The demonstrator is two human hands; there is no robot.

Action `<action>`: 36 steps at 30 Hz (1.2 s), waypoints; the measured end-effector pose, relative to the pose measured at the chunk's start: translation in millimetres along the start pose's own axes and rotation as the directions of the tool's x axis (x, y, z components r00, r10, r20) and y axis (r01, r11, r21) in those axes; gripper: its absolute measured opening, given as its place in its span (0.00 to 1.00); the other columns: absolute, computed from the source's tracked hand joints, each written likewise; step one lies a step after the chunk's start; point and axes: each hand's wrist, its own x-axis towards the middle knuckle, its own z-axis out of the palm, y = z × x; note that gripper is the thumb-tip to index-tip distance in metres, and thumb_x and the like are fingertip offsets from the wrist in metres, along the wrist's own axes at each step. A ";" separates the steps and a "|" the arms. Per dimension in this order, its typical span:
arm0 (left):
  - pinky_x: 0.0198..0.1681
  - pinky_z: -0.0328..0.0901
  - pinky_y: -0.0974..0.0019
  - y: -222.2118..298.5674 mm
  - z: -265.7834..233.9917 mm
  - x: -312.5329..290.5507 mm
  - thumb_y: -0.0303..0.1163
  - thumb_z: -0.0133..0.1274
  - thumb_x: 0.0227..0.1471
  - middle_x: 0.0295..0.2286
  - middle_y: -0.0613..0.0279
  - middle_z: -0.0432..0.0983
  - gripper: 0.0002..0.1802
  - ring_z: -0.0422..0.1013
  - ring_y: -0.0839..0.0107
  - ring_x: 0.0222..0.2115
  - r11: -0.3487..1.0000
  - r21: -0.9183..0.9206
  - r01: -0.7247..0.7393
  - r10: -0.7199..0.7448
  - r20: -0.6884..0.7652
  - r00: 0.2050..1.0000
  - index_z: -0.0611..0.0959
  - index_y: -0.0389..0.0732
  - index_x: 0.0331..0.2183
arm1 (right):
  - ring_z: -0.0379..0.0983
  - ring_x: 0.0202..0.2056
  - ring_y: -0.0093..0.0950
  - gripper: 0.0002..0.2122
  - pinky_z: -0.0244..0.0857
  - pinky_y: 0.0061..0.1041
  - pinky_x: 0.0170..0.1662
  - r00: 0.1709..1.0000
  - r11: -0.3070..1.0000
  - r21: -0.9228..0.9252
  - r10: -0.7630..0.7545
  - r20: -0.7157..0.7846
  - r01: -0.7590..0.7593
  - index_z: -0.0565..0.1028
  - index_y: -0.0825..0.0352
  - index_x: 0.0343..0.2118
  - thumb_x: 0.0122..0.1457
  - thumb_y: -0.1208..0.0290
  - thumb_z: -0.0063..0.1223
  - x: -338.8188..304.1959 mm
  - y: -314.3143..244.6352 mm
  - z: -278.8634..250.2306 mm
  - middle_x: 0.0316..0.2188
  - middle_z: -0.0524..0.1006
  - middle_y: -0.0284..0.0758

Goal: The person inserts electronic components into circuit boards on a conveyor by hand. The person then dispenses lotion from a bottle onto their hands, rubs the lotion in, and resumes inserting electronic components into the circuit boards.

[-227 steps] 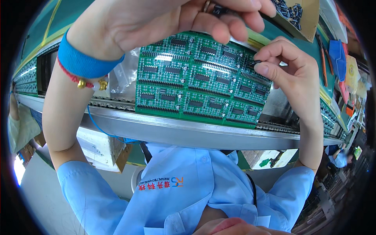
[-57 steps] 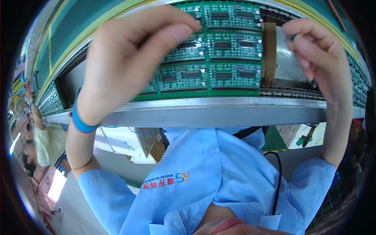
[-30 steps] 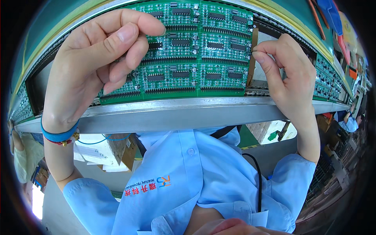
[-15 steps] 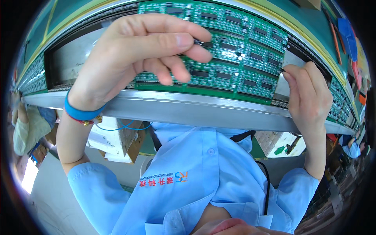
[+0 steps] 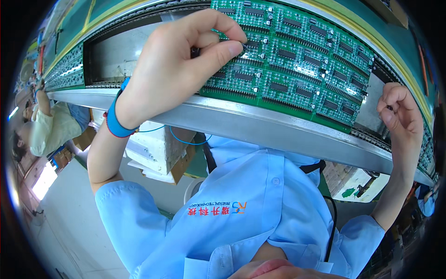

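Note:
A green circuit board panel [image 5: 297, 65] with rows of dark chips and small round parts lies across the metal rails of the line. My left hand [image 5: 176, 69] reaches over its left half, thumb and forefinger pinched at the board's surface on a tiny dark component [image 5: 244, 46]. More black pieces [image 5: 195, 52] show in the curl of that palm. Off the panel's right end, my right hand [image 5: 403, 111] is raised above the rail gap. Between its thumb and fingers sits a small black electronic component [image 5: 389, 108]; its exact kind is too small to tell.
A silver rail [image 5: 232, 114] runs along my side of the boards. Another board panel [image 5: 65, 69] lies farther left on the line. White boxes [image 5: 158, 151] stand below the rail. A person in a pale top [image 5: 51, 132] is at the far left.
The view has shifted, so the panel appears farther right. My left fingers have come down to the board and curled. My right hand has turned, exposing the black component, and sits farther from the panel.

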 end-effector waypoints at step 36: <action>0.23 0.46 0.82 29.7 -18.5 2.1 0.33 0.50 0.56 0.22 0.73 0.63 0.10 0.52 0.87 0.19 0.916 -0.359 0.179 -0.169 0.059 0.984 0.77 0.36 0.37 | 0.64 0.18 0.14 0.08 0.56 0.11 0.20 0.981 0.952 0.237 0.189 0.034 -0.192 0.75 0.74 0.36 0.53 0.81 0.52 -8.1 1.0 16.8 0.29 0.74 0.34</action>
